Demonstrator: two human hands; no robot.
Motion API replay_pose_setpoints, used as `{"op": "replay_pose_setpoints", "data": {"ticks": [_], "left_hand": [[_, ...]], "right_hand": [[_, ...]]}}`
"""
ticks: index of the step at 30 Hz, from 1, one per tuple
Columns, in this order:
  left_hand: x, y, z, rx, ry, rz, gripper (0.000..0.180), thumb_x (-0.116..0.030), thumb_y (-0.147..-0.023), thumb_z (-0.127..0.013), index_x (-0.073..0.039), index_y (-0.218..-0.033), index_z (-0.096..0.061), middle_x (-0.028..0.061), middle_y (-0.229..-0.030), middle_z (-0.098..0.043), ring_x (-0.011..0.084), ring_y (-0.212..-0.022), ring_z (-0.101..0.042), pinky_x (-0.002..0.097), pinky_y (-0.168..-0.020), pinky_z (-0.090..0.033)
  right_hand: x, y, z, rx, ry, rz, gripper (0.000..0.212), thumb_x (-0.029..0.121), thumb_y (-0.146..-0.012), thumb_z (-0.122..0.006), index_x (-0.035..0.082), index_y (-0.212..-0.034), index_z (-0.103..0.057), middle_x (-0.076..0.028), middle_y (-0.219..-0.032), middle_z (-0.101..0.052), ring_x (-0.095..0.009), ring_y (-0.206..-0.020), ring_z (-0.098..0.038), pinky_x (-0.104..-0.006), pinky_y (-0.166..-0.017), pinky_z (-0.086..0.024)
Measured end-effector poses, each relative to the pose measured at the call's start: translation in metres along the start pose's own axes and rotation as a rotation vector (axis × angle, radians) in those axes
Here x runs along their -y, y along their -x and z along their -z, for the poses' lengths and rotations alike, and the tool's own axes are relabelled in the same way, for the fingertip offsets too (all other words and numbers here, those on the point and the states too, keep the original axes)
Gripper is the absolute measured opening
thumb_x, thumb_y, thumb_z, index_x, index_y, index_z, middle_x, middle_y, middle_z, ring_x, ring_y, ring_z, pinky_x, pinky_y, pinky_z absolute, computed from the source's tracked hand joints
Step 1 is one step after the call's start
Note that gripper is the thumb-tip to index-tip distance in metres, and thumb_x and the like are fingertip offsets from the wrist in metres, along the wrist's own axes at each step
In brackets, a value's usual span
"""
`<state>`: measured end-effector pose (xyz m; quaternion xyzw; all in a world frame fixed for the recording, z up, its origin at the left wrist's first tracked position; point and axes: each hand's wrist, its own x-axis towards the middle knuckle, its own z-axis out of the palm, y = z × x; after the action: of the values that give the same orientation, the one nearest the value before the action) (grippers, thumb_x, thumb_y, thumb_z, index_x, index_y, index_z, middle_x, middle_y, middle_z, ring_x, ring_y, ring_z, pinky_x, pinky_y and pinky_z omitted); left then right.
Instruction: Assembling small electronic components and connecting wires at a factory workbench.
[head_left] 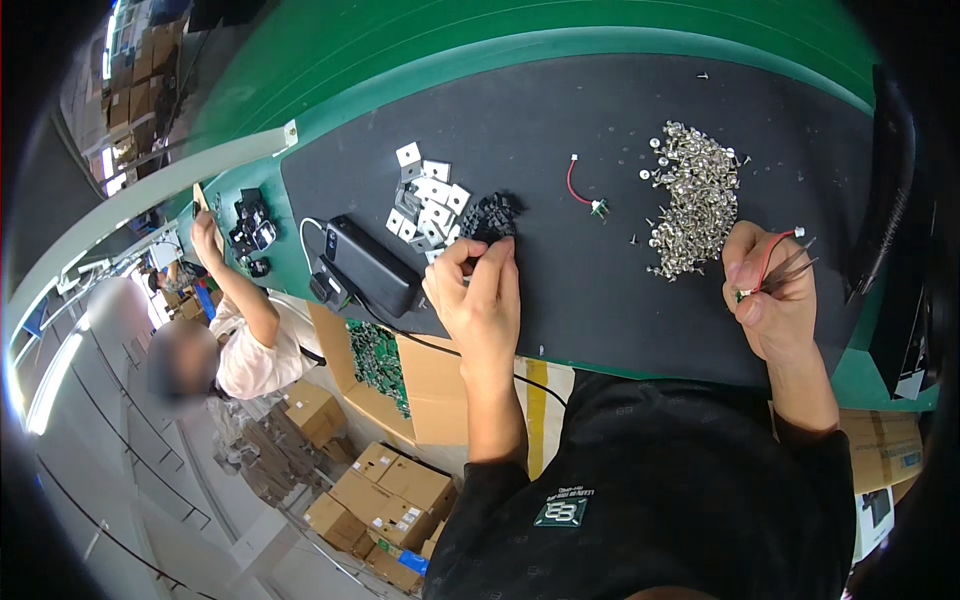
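My right hand [775, 290] is closed around metal tweezers [790, 270], whose tips point up and to the right. The same fingers pinch a small green circuit board [743, 294] with a red lead [768, 258] ending in a white connector. My left hand [482, 300] reaches to the near edge of a pile of small black parts [490, 215], its thumb and fingers pinched together; what lies between them is hidden. Between the hands, farther off, another small circuit board [599, 208] with a red lead rests on the black mat [590, 290].
A heap of silver screws [693, 200] lies near my right hand. White square plates [435, 200] are piled left of the black parts. A black power bank [370, 265] with cables sits farther left. Another person [250, 330] works at the left. An open carton [375, 365] holds green boards.
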<state>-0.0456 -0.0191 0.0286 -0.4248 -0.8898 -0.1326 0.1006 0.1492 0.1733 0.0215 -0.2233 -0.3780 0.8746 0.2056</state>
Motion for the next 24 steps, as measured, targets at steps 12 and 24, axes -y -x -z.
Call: {"op": "replay_pose_setpoints", "data": {"ticks": [12,24], "left_hand": [[-0.013,0.014,-0.003,0.151,0.356,-0.039,0.026,0.006,-0.068,-0.069,-0.002,-0.092,-0.064,0.013,-0.101,-0.068,0.0228,-0.088,-0.063,0.0297,-0.073,-0.049],[-0.022,0.021,0.004,0.277,0.419,0.202,0.028,0.0,-0.069,-0.077,-0.001,-0.091,-0.059,0.008,-0.092,-0.061,0.0108,-0.066,-0.052,0.0236,-0.059,-0.044]], "right_hand": [[-0.008,0.001,-0.003,-0.105,-0.161,0.071,0.037,0.024,-0.069,-0.083,0.002,-0.086,-0.06,-0.007,-0.073,-0.062,-0.012,-0.064,-0.061,-0.0225,-0.058,-0.049],[-0.008,0.0,-0.005,-0.046,0.111,0.137,0.021,-0.001,-0.079,-0.069,-0.003,-0.099,-0.062,0.004,-0.065,-0.048,-0.002,-0.057,-0.041,-0.0269,-0.075,-0.054]]}}
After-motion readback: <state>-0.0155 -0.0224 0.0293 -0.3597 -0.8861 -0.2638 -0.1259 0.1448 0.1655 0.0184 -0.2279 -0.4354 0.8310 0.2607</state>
